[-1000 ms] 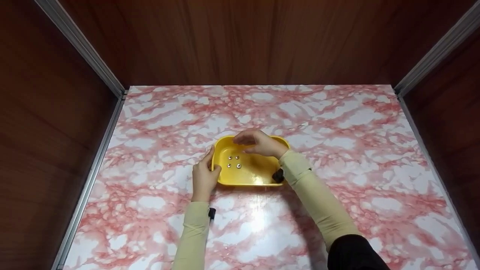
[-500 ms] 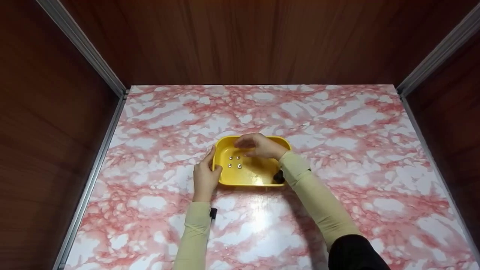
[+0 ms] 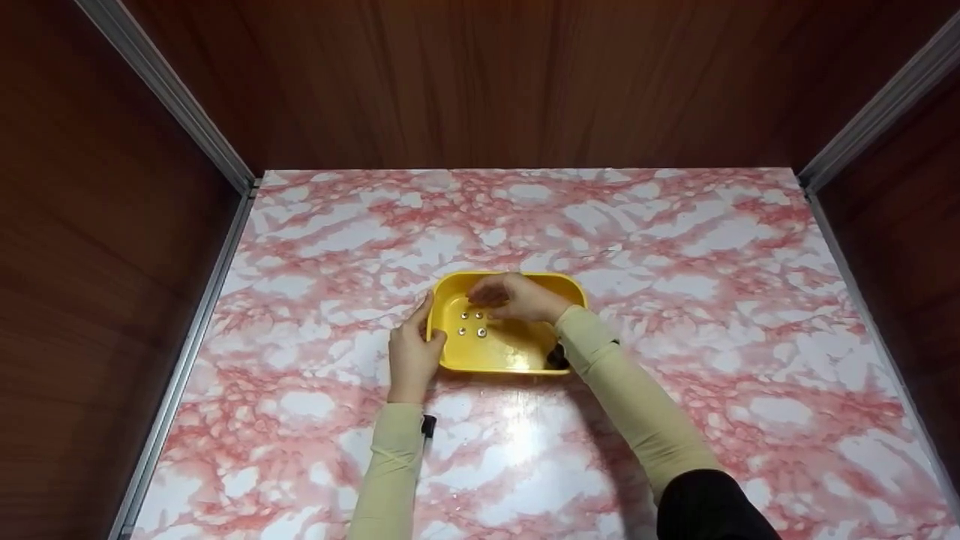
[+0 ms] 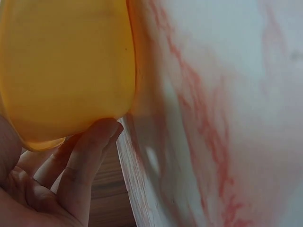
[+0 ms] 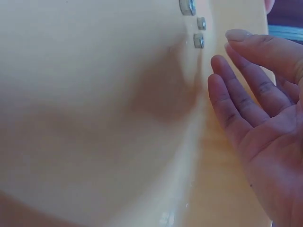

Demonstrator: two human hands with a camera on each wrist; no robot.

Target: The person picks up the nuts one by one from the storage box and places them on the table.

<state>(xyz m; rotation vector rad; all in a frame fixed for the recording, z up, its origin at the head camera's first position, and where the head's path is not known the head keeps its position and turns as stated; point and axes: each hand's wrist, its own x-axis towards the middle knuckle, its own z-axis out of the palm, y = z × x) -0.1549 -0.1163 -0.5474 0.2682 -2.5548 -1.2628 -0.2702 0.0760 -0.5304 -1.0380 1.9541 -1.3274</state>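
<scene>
A yellow plastic tray [image 3: 517, 351] with rounded corners sits near the middle of the table. My left hand [image 3: 414, 358] grips its left end, thumb over the rim and fingers along the outer wall; the left wrist view shows those fingers [image 4: 90, 146] under the tray's end. Several small metal nuts [image 3: 481, 332] stand in a loose square inside, on the left part of the floor. Over the tray, just right of and behind the nuts, my right hand [image 3: 521, 297] reaches in with loosely bent fingers. Its thumb and fingertips [image 5: 218, 64] are apart and hold nothing, close to a nut [image 5: 198, 41].
Pink-and-white marbled tabletop [image 3: 300, 247] surrounds the tray. Dark wooden panels [image 3: 517, 82] enclose the back and both sides, with metal strips along the corners. A black wrist camera [image 3: 556, 357] on my right arm hangs over the tray's near right corner.
My right hand has lowered slightly into the tray and its fingertips have come nearer the nuts. The left hand keeps its grip, and the nuts stay where they were.
</scene>
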